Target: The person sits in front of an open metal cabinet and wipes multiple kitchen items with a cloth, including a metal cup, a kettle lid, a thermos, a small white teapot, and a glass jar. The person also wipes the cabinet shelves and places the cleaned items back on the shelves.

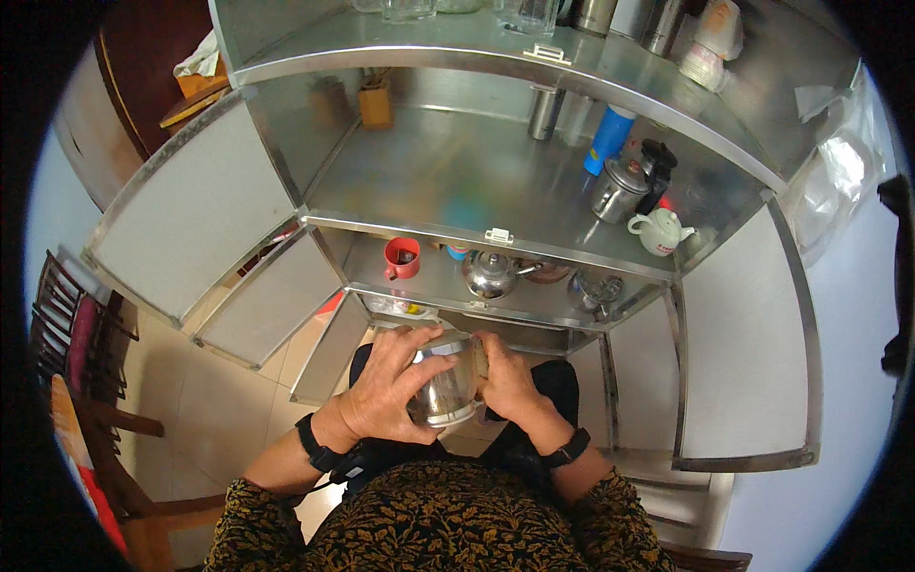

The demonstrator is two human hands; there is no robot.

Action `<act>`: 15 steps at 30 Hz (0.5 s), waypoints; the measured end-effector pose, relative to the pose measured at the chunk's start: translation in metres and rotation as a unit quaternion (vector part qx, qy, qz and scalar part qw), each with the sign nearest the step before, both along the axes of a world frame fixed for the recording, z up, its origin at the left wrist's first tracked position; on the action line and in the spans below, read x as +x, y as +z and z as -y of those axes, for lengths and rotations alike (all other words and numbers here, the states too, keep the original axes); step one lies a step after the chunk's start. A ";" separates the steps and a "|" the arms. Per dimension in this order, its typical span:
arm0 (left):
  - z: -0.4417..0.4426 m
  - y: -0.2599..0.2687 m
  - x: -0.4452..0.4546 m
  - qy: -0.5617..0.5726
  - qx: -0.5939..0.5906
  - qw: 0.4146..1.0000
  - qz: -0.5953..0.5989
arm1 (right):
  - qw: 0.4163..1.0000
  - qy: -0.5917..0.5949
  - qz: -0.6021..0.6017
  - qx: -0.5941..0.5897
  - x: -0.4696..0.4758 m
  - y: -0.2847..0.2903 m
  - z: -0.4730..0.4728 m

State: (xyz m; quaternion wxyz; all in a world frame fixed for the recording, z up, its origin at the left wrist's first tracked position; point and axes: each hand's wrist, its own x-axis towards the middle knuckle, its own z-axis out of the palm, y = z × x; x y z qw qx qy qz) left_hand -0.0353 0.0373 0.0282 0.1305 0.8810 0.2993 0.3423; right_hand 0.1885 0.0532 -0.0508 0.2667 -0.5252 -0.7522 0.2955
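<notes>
My left hand (393,382) and my right hand (509,379) hold a shiny metal and clear vessel (447,379) between them, above my lap. The left fingers spread over its top and side; the right fingers grip its right side, at what looks like a handle. In front, on a cabinet's lower shelf, stand a red mug (402,259) with something dark inside, a steel kettle (491,274) and another metal-and-glass pot (595,289). The shelf above holds a white teapot (661,231), a lidded steel pot (620,189), a blue cylinder (609,139) and a steel cup (546,113).
Cabinet doors stand open at the left (200,207) and right (747,343). Glasses (525,16) and stacked cups (708,53) are on the top shelf. A wooden chair (78,336) is at the far left; a clear plastic bag (836,171) hangs at the right.
</notes>
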 end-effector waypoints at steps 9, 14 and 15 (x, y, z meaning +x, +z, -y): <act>-0.001 0.015 -0.007 -0.030 -0.037 0.999 0.014 | 0.997 -0.007 -0.076 0.031 0.008 -0.005 -0.007; -0.006 0.014 -0.018 -0.005 -0.094 0.992 0.083 | 0.788 -0.080 -0.577 -0.197 0.019 -0.017 -0.011; -0.008 0.012 -0.019 0.008 -0.102 0.989 0.108 | 0.738 -0.054 -0.638 -0.211 0.020 -0.017 -0.009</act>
